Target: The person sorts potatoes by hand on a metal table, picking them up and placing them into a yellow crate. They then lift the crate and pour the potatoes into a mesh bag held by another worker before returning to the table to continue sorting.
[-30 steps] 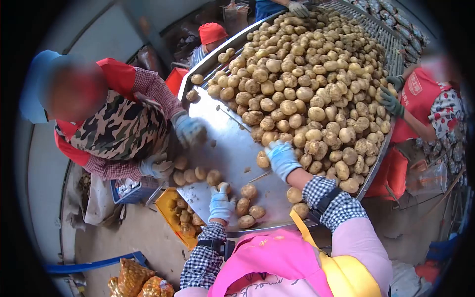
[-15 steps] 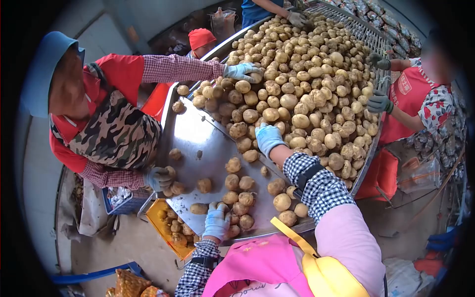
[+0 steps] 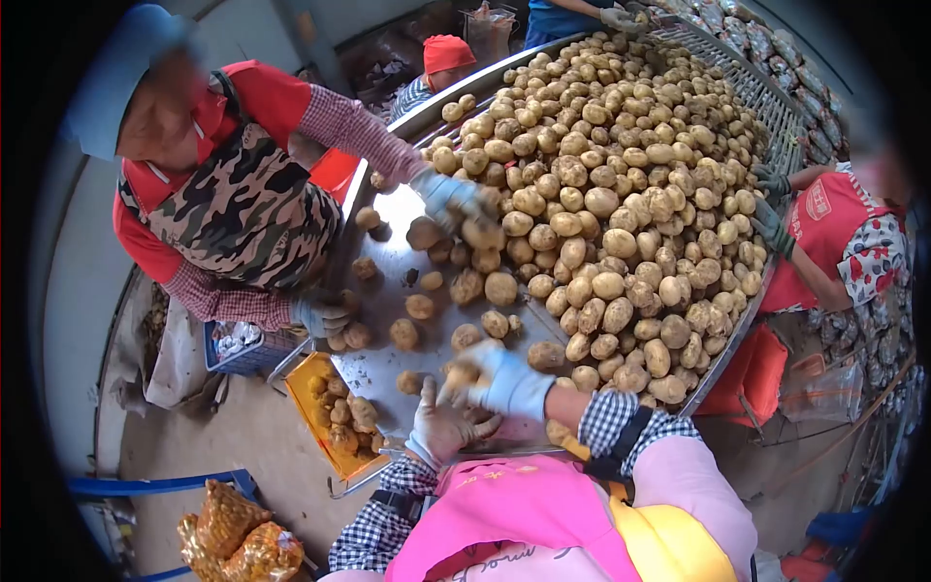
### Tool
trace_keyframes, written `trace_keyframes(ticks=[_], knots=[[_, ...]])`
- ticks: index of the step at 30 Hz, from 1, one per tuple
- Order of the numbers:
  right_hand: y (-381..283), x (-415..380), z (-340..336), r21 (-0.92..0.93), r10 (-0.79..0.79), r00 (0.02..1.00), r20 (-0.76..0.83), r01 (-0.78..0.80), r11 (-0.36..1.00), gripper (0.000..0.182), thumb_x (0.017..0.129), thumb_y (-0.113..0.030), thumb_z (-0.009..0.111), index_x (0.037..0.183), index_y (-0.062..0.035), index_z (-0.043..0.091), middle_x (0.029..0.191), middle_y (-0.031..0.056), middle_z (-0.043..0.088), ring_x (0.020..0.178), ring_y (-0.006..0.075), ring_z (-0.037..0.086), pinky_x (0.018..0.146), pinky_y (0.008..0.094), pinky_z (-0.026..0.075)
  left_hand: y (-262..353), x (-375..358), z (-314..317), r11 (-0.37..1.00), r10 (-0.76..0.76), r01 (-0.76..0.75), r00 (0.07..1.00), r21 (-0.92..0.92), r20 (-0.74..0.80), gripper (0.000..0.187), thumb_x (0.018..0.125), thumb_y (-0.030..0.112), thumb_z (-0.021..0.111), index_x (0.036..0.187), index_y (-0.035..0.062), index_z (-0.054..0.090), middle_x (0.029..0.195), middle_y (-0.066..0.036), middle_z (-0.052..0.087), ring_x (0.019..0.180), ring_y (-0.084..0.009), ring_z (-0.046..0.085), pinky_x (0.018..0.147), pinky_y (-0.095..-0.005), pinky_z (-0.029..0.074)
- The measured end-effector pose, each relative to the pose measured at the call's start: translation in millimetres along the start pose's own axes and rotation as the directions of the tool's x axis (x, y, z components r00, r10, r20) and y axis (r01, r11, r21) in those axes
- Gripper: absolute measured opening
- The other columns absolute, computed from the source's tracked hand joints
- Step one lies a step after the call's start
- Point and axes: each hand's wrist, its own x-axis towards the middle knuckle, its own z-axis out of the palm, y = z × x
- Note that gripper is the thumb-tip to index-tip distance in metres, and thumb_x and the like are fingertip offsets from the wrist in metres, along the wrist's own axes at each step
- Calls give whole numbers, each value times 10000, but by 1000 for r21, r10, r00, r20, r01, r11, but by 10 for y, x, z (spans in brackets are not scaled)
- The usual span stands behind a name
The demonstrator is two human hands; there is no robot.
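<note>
My right hand (image 3: 509,382), in a pale blue glove and smeared by motion, is low over the near end of the metal table. Its fingers are closed around a potato (image 3: 462,372). Just left of it, at the near edge, my left hand (image 3: 445,428) has its palm turned up and fingers apart, with nothing in it. Another potato (image 3: 408,382) lies just beyond my left fingertips. Loose potatoes are scattered on the metal tabletop (image 3: 380,364), and a large potato heap (image 3: 621,213) covers the far and right part.
A co-worker's gloved hand (image 3: 451,199) reaches onto the potatoes from the left, the other hand (image 3: 325,314) near the table's edge. A yellow crate (image 3: 308,388) with potatoes stands below left. Another person's gloved hands (image 3: 773,228) touch the heap at right. Filled net bags (image 3: 233,529) lie on the floor.
My right hand has come back from the heap toward my left hand, now with a potato. My left hand has turned palm up. The co-worker's reaching hand has drawn potatoes nearer.
</note>
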Motion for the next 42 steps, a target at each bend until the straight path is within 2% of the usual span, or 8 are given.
trace_keyframes(ticks=[2, 6, 13, 24, 32, 33, 36, 42], knots=[[-8, -162, 50, -65, -139, 990, -24, 137, 988, 360, 828, -190, 650, 1157, -46, 621, 1148, 192, 582, 1052, 339, 591, 908, 399, 488, -75, 0, -236, 969, -53, 23, 992, -248, -117, 754, 901, 684, 432, 1384, 104, 434, 1365, -215, 457, 1218, -420, 470, 1002, -643, 386], [579, 110, -375, -500, 407, 883, -234, -468, 729, 328, 846, -197, 629, 1140, -66, 568, 1169, 191, 542, 1060, 369, 585, 904, 457, 488, -263, -211, -346, 965, -106, 89, 993, -245, -55, 678, 890, 657, 475, 1201, 56, 528, 1290, -221, 498, 1152, -415, 495, 945, -588, 426], [677, 301, -435, -404, 238, 959, -153, -280, 871, 237, 775, -210, 645, 956, -58, 629, 1014, 201, 594, 1014, 378, 589, 874, 445, 498, -130, -123, -291, 980, 127, -158, 964, -122, -232, 587, 896, 578, 550, 1074, 20, 570, 1186, -223, 572, 1145, -443, 531, 1003, -653, 399], [1017, 955, -797, -809, 327, 874, -361, -468, 357, 215, 927, -217, 540, 1077, -111, 652, 1061, 158, 663, 941, 310, 688, 734, 429, 570, -123, -181, -233, 946, 255, -296, 931, -132, -261, 659, 924, 609, 493, 1189, 6, 528, 1237, -225, 562, 1172, -444, 519, 1016, -635, 401], [764, 751, -857, -534, 292, 865, -408, -485, 693, 389, 868, -317, 666, 1120, -27, 609, 1037, 168, 689, 923, 307, 687, 815, 420, 553, 22, -254, -217, 940, 329, -331, 943, -80, -43, 629, 938, 561, 517, 1252, 17, 484, 1265, -220, 541, 1168, -428, 528, 985, -625, 447], [707, 662, -754, -15, 405, 829, -387, -444, 896, 374, 879, -303, 659, 1143, -42, 611, 1035, 147, 695, 912, 288, 685, 802, 409, 550, 27, -250, -220, 944, 317, -319, 948, -78, -36, 629, 938, 561, 517, 1252, 17, 484, 1265, -220, 541, 1168, -428, 528, 985, -625, 447], [523, 215, -451, 972, 409, 905, -117, 20, 234, 352, 897, -255, 658, 1205, -89, 619, 1010, 102, 704, 842, 241, 678, 699, 364, 544, 50, -224, -182, 933, 355, -356, 934, 56, 33, 572, 945, 512, 551, 1269, 47, 483, 1301, -183, 525, 1180, -380, 531, 992, -585, 455], [70, -637, 113, 937, 423, 894, 145, 13, -350, 195, 857, -256, 698, 955, -92, 658, 785, 23, 665, 712, 202, 636, 636, 355, 531, 22, -58, -19, 702, 507, -539, 837, 465, 205, 419, 949, 315, 637, 1275, 102, 482, 1198, -74, 568, 1076, -222, 572, 919, -407, 505]])
